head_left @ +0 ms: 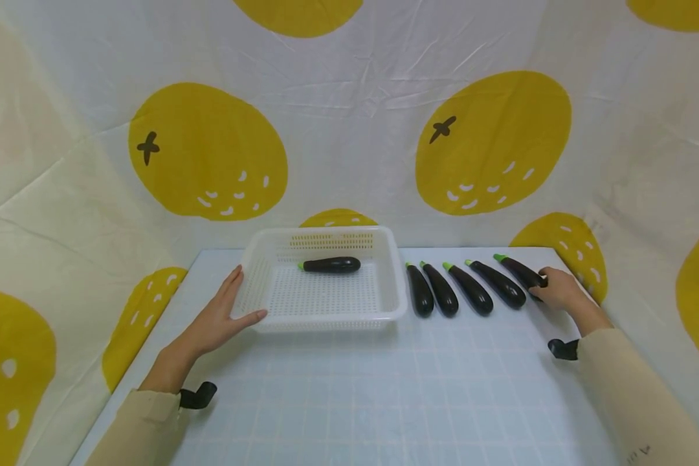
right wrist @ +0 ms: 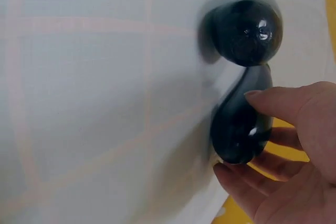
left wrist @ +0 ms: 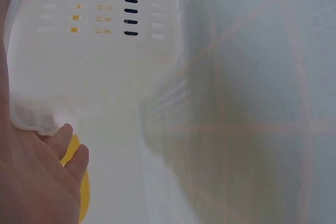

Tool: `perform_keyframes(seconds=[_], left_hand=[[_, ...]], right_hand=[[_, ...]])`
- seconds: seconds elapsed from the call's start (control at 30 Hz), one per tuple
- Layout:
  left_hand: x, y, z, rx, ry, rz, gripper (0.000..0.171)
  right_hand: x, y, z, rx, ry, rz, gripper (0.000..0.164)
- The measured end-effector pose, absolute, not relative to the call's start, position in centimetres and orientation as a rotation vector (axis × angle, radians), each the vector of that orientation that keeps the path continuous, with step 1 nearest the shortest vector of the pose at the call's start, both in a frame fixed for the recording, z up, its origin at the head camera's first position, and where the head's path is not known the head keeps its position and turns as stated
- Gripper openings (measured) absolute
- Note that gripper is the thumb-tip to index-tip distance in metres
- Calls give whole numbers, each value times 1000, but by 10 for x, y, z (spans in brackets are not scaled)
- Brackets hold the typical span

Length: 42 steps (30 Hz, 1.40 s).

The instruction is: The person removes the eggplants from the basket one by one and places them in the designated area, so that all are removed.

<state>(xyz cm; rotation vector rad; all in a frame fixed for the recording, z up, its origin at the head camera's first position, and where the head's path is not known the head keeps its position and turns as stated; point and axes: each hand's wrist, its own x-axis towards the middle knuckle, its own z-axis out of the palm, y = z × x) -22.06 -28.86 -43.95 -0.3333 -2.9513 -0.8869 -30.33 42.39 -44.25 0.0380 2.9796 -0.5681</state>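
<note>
A white perforated plastic basket (head_left: 320, 317) stands left of centre, with one dark eggplant (head_left: 332, 265) lying inside it. My left hand (head_left: 224, 314) rests against the basket's left end, fingers spread along the side and thumb at the front rim. On the right, my right hand (head_left: 556, 289) holds the rounded end of the rightmost eggplant (head_left: 518, 270) in a row. In the right wrist view the thumb lies on one side of that eggplant (right wrist: 239, 124) and the fingers curl round the other.
Several more eggplants (head_left: 468, 289) lie side by side between the basket and my right hand, green stems pointing away. The table (head_left: 338, 395) has a pale checked cover. Behind it hangs a white cloth (head_left: 349, 142) with large yellow fruit prints.
</note>
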Motion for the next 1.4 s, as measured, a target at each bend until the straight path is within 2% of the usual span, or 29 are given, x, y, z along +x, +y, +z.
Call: perform_keyframes(seconds=[0.2, 0.37, 0.6, 1.4], left_hand=[[-217, -288, -440, -319, -2959, -902, 114], [-217, -287, -441, -322, -2950, -896, 112], [-217, -290, -441, -318, -2948, -883, 115], [-221, -288, -437, -346, -2942, -876, 112]], right_hand=[[-302, 425, -445, -19, 3007, -506, 67], [-296, 409, -433, -23, 3053, -456, 68], [-287, 364, -408, -45, 3106, -456, 67], [-273, 211, -361, -568, 3072, -615, 59]])
